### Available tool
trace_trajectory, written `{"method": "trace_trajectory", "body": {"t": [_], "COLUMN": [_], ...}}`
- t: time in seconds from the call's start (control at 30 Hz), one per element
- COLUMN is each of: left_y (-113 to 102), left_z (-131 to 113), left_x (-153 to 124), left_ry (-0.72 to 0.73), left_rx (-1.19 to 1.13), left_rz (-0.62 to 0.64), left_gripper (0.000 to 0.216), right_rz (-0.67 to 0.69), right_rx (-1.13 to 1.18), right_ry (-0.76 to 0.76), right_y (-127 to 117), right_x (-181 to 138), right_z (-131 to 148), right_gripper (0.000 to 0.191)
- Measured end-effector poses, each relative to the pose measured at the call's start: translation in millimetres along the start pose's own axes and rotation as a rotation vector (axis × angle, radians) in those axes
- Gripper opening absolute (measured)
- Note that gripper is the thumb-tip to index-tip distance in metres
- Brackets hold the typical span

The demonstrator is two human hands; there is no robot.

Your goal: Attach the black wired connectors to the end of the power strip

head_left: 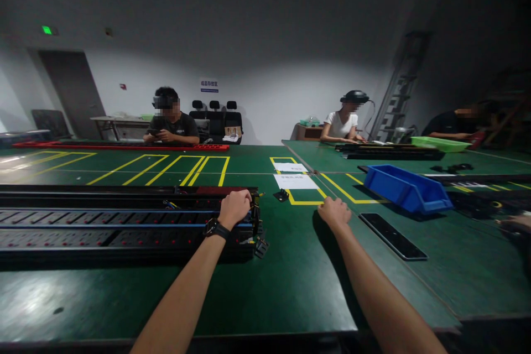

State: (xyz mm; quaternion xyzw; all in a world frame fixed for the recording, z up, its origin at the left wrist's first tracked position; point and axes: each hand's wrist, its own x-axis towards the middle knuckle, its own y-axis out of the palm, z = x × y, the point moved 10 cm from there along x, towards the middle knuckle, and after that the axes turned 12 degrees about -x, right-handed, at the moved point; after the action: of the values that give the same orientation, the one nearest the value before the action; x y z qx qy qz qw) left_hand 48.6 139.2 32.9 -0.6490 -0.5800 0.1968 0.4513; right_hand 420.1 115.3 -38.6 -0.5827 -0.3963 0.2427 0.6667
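Long black power strips lie side by side on the green table at the left, with rows of sockets and small red marks. My left hand, a dark watch on its wrist, is over their right end with its fingers curled. What those fingers hold, if anything, is hidden. Yellow wires and a small black end piece show at that end. My right hand is closed in a fist by the yellow tape lines, with nothing visible in it. Between the hands, farther back, lies a small black bracket.
A dark phone and a blue bin are to the right. White paper sheets lie ahead. Across the table sit people, near a red rail, more black strips and a green tray. Another person's hand shows at far right.
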Motion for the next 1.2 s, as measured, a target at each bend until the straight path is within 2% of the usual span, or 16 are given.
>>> {"method": "trace_trajectory", "body": {"t": [0.17, 0.33, 0.4, 0.5, 0.63, 0.77, 0.97, 1.07, 1.2], "left_y": [-0.1, 0.3, 0.7, 1.2, 0.8, 0.0, 0.9, 1.5, 2.2], "left_z": [0.6, 1.6, 1.8, 1.2, 0.2, -0.3, 0.2, 0.7, 1.4], "left_x": [0.0, 1.2, 1.6, 1.6, 0.8, 0.2, 0.4, 0.7, 1.1], "left_ry": [-0.013, -0.005, -0.003, -0.001, 0.001, -0.001, -0.008, -0.006, -0.003], "left_rx": [-0.011, -0.016, -0.015, -0.012, -0.014, -0.019, -0.001, 0.015, 0.023], "left_rz": [0.008, 0.003, 0.001, 0.003, 0.011, 0.015, 0.012, 0.008, 0.008], "left_gripper": [0.03, 0.03, 0.03, 0.03, 0.031, 0.03, 0.029, 0.03, 0.03], "right_rz": [0.048, -0.006, -0.056, -0.096, -0.027, 0.008, -0.01, -0.01, -0.016], "right_rx": [0.121, 0.307, 0.332, 0.258, 0.152, 0.105, 0.086, 0.123, 0.124], "right_ry": [-0.196, -0.489, -0.486, -0.402, -0.389, -0.443, -0.572, -0.634, -0.625], "right_y": [7.2, -4.1, -12.2, -20.3, -19.5, -16.5, -12.7, -12.6, -12.4], "right_x": [2.0, -5.6, -7.4, -10.7, -23.0, -36.4, -50.3, -54.2, -53.0], "right_z": [22.8, 62.2, 64.3, 59.0, 65.4, 85.2, 110.0, 115.4, 114.3], "right_gripper": [0.038, 0.031, 0.032, 0.033, 0.033, 0.038, 0.028, 0.027, 0.026]}}
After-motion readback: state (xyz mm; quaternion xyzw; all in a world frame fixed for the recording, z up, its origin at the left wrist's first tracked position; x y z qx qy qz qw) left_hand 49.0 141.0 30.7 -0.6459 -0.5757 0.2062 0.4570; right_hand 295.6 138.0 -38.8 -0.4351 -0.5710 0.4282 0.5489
